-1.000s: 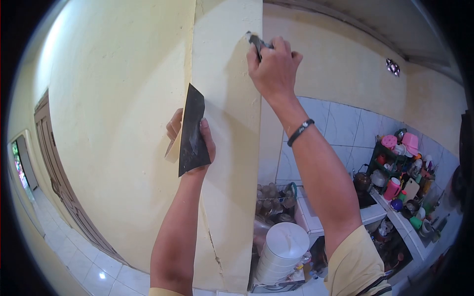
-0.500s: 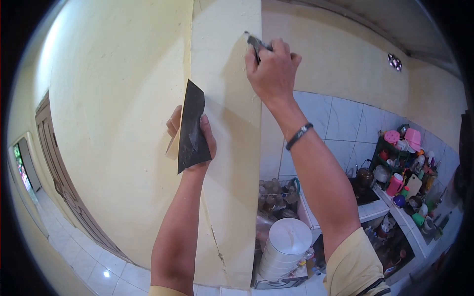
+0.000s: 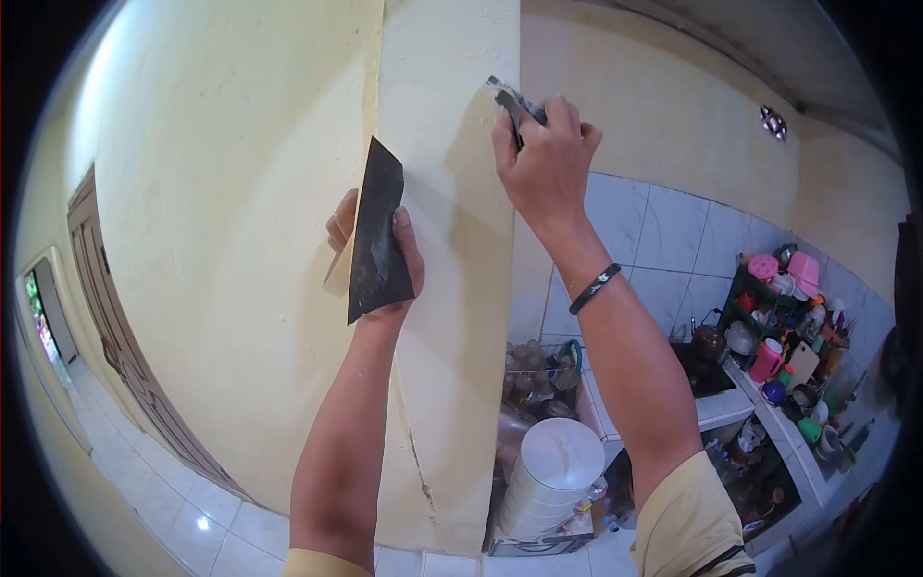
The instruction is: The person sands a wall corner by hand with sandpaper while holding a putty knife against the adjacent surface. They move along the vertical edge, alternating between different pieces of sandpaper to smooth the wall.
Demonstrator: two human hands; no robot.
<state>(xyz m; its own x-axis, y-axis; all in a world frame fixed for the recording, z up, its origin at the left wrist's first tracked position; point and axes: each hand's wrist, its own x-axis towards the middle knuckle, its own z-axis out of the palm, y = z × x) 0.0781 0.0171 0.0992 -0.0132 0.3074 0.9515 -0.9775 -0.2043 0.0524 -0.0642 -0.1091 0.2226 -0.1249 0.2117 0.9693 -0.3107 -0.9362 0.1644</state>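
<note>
- Two pale yellow wall faces meet at a plastered column [image 3: 442,288], its front face smooth and partly shadowed, with a crack running down near the bottom.
- To the left, a brown wooden door [image 3: 115,375] stands along the yellow wall above a floor of glossy white tiles [image 3: 183,519].
- To the right, white wall tiles [image 3: 663,240] back a counter crowded with kitchenware [image 3: 784,327]: pink and green cups, a kettle, bottles.
- At the foot of the column a white lidded bucket [image 3: 548,481] stands, with a wire basket of jars just behind it.
- Right hand [image 3: 546,163], fingers curled tight around a small putty knife [image 3: 510,101], presses the blade tip against the column's right edge, high up.
- Left hand [image 3: 380,260] clamps a dark flat trowel plate [image 3: 375,236] between thumb and fingers, held upright just in front of the column's left edge; whether it touches the wall cannot be told.
- A black wristband [image 3: 594,288] circles the right wrist.
</note>
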